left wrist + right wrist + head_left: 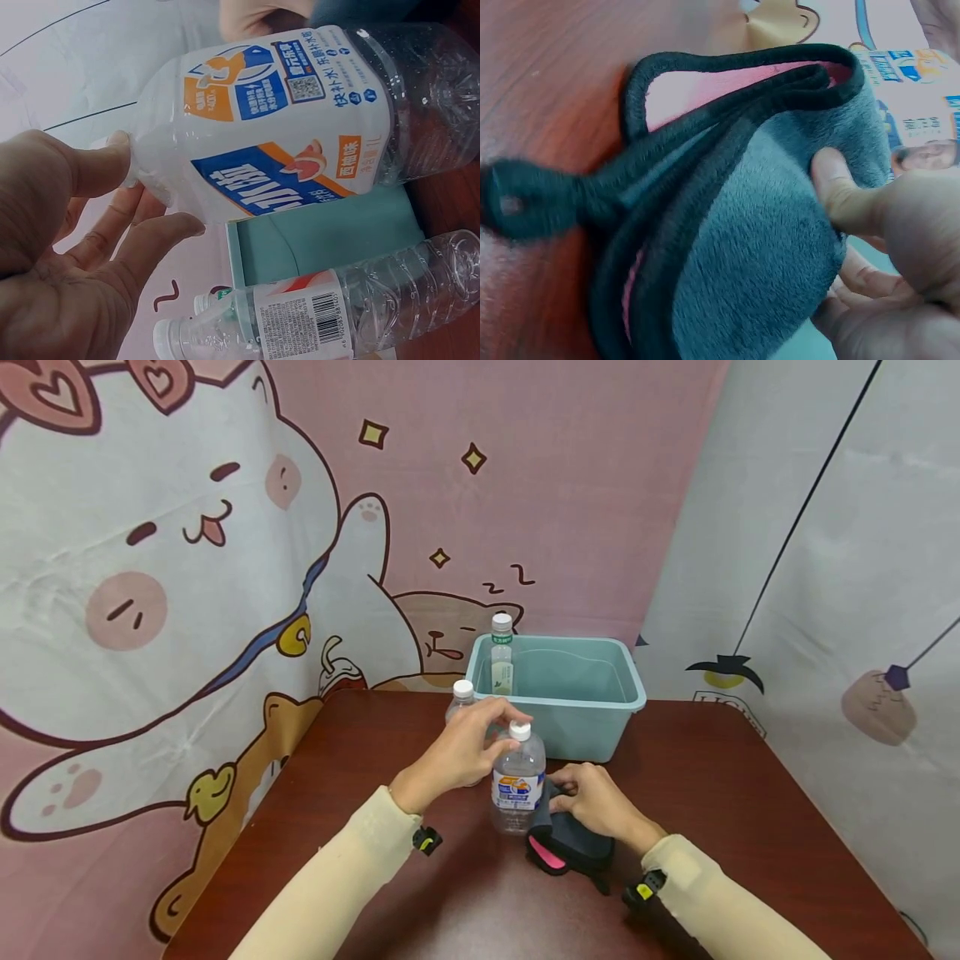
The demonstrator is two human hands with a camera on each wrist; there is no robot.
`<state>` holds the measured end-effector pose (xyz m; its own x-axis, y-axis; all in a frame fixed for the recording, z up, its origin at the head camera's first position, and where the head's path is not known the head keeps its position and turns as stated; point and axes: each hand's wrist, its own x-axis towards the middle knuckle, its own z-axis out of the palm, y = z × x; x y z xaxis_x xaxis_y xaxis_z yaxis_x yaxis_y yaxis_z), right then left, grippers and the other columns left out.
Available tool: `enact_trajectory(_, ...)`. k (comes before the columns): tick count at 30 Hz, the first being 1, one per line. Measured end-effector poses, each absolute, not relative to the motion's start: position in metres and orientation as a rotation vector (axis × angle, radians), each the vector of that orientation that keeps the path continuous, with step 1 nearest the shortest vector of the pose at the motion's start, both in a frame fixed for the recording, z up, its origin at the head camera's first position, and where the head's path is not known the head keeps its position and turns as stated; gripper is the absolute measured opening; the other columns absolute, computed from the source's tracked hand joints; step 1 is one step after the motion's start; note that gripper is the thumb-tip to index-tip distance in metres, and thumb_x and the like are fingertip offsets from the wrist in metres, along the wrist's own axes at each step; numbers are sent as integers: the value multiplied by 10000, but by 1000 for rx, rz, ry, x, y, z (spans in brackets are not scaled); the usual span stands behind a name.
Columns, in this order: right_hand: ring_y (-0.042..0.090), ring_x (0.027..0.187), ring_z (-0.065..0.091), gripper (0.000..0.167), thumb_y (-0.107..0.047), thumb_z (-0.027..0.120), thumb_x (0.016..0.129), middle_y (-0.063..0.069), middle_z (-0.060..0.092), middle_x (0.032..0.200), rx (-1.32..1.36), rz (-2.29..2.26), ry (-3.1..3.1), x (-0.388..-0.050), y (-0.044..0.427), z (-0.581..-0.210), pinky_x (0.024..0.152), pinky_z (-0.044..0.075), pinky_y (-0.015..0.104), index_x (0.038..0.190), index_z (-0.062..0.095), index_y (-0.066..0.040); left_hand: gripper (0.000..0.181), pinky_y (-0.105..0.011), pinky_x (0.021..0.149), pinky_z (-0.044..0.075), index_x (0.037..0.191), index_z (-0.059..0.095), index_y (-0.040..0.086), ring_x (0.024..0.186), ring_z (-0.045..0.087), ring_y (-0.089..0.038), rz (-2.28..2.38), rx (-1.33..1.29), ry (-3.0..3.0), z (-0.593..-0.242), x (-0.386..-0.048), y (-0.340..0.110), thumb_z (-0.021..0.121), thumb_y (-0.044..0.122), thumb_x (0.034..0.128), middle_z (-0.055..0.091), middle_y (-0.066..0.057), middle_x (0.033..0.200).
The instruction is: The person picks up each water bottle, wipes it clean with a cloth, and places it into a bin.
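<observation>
By its neck, just under the white cap, my left hand (455,750) pinches a large clear plastic bottle (517,792) with a white, blue and orange label. The bottle is upright in the head view; its inside looks empty. To its right, my right hand (600,803) pinches the folded edge of a dark grey plush cloth (576,850). Black trim, a pink underside and a black hanging loop (532,199) show on the cloth. Its folded side lies against or close beside the bottle. Another clear bottle (304,319) with a white cap stands behind my left hand, partly hidden.
Farther back, a pale teal plastic bin (588,727) stands on the dark reddish-brown table (720,810). A slim bottle (502,664) with a green and white label is upright inside its left end. A cartoon-printed cloth backdrop (570,510) hangs behind the table.
</observation>
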<state>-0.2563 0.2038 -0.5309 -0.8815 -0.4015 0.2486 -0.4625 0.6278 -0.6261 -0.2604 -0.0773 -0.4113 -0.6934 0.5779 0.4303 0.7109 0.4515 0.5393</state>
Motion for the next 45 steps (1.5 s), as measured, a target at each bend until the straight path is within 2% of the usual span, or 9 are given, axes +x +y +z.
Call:
enact_trajectory(8, 160, 1025, 847, 327, -45, 933, 983, 65, 885, 1166, 722, 1256, -2641, -252, 205, -507, 861, 675, 217, 1305, 880, -34, 352, -504, 1129, 675, 1397, 732, 102, 1261, 755, -260, -1048, -1120, -2526, -413, -259, -78, 851, 82, 1067, 795, -82, 1419)
enact_trajectory(15, 108, 967, 781, 232, 15, 877, 1015, 78, 856, 1132, 713, 1396, -2524, -251, 205, -486, 822, 653, 203, 1233, 903, -61, 358, -501, 1112, 681, 1397, 723, 100, 1260, 752, -270, -1046, -1131, -2514, -417, -258, -77, 854, 86, 1064, 789, -93, 1433)
enact_trajectory(20, 115, 887, 670, 196, -38, 886, 1029, 90, 829, 1119, 693, 1378, -2472, -252, 202, -477, 725, 563, 204, 1221, 906, -71, 348, -519, 1099, 682, 1389, 728, 113, 1251, 748, -280, -1062, -1115, -2525, -417, -257, -78, 855, 96, 1065, 789, -88, 1427)
enact_trajectory(26, 130, 855, 615, 290, -133, 901, 1035, 86, 806, 1141, 678, 1369, -2435, -252, 192, -466, 685, 489, 231, 1319, 887, -77, 334, -531, 1077, 695, 1378, 731, 117, 1240, 754, -310, -1064, -1125, -2532, -419, -257, -79, 852, 94, 1067, 784, -92, 1421)
enact_trajectory(30, 133, 911, 674, 338, -170, 903, 1038, 83, 797, 1188, 690, 1338, -2412, -251, 184, -456, 714, 542, 227, 1359, 870, -71, 347, -518, 1071, 700, 1373, 746, 118, 1217, 761, -301, -1049, -1126, -2513, -417, -258, -79, 864, 58, 1052, 783, -103, 1390)
enact_trajectory(35, 171, 1026, 767, 328, -155, 894, 1043, 84, 788, 1210, 688, 1287, -2420, -249, 180, -451, 821, 624, 207, 1351, 867, -47, 347, -524, 1041, 706, 1371, 747, 106, 1199, 766, -310, -1043, -1142, -2495, -414, -259, -78, 860, 37, 1051, 788, -114, 1374)
enact_trajectory(38, 211, 1066, 782, 337, -149, 892, 1038, 78, 781, 1213, 691, 1221, -2448, -247, 180, -449, 866, 645, 219, 1355, 862, -38, 348, -486, 1032, 712, 1371, 745, 113, 1199, 769, -283, -1020, -1142, -2496, -413, -259, -78, 865, 51, 1051, 791, -102, 1375)
enact_trajectory(43, 220, 1062, 767, 367, -164, 901, 1022, 74, 777, 1210, 706, 1101, -2501, -245, 182, -442, 866, 645, 258, 1358, 858, -24, 363, -388, 1036, 708, 1375, 746, 130, 1189, 765, -229, -983, -1120, -2508, -412, -259, -78, 880, 72, 1043, 796, -69, 1380)
enact_trajectory(45, 202, 1038, 759, 383, -160, 909, 1013, 70, 781, 1202, 700, 1086, -2524, -245, 184, -441, 838, 634, 252, 1363, 853, -15, 369, -386, 1031, 707, 1383, 743, 133, 1187, 761, -229, -987, -1115, -2514, -412, -259, -78, 879, 77, 1045, 795, -65, 1382)
